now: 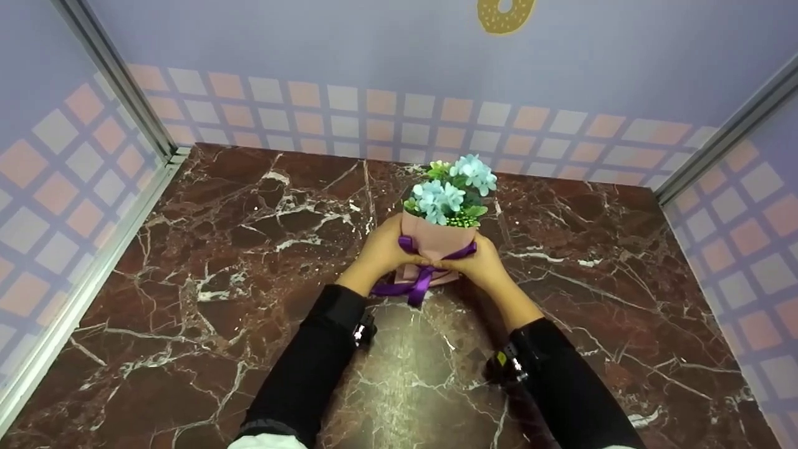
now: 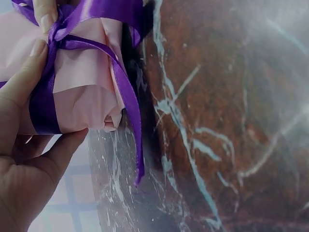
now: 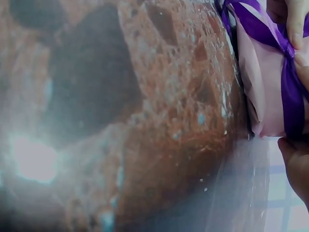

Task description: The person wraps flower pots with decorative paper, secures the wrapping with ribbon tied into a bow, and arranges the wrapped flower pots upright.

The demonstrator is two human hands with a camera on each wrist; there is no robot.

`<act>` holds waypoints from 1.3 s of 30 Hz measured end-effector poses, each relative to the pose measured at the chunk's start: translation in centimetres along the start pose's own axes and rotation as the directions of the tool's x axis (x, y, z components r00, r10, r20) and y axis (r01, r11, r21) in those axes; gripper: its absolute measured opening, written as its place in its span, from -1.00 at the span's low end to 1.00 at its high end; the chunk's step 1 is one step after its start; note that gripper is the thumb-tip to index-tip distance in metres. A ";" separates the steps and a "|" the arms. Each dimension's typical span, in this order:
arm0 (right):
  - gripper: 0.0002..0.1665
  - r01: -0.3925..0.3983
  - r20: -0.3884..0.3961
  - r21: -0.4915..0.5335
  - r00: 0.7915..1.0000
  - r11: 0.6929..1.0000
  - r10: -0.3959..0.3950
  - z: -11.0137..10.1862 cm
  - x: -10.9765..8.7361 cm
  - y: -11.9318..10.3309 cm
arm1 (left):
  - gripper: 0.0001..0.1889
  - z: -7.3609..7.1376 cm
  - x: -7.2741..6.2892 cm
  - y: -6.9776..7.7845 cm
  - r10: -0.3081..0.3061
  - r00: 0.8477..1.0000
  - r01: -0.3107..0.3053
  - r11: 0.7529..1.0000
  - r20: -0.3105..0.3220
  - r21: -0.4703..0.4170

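Note:
A small bouquet [image 1: 439, 234] of light blue flowers with green leaves stands wrapped in pink paper [image 2: 79, 72]. Purple ribbon [image 3: 292, 96] is tied round its lower part, with a knot at the front and loose ends hanging down. My left hand [image 1: 385, 249] grips the wrapped bouquet from the left, thumb beside the knot, fingers round the back. From the right my right hand [image 1: 483, 262] holds it the same way, its thumb also at the knot. Both thumbs nearly meet over the ribbon. The fingers behind the paper are mostly hidden in the head view.
The bouquet is over a reddish-brown marble-patterned tabletop [image 1: 249, 349] with white veins. Pale blue walls with pink and white squares [image 1: 380, 125] close in the back and both sides. A metal strip [image 1: 93, 305] runs along the left edge.

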State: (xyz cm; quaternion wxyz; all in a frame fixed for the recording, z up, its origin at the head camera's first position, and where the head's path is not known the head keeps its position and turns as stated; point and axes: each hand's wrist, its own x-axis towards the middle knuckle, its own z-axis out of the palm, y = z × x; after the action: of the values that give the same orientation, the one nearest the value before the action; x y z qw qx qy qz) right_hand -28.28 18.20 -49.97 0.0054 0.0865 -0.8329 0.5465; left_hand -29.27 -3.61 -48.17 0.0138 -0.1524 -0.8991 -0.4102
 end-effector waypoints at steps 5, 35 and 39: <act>-0.34 0.032 0.006 -0.002 0.999 0.999 -0.032 0.0 0.0 0.1 | -0.19 0.0 -0.2 0.0 0.023 1.000 -0.023 0.999 -0.002 0.023; -0.12 -0.079 0.044 0.129 0.996 0.989 0.074 -0.7 -0.1 -0.9 | 0.14 -1.3 0.0 0.8 -0.136 0.987 0.137 0.990 0.090 -0.011; -0.07 -0.123 0.005 0.057 0.992 0.991 0.123 -1.3 -0.5 -1.3 | 0.11 -1.5 -0.5 0.9 -0.225 0.972 0.222 0.974 0.064 0.045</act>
State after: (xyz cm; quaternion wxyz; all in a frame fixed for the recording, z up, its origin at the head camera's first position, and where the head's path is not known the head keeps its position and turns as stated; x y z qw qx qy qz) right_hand -27.73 18.92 -48.36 -0.0313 0.0355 -0.8208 0.5693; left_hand -28.67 -4.29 -46.58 -0.0606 -0.0641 -0.9179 -0.3868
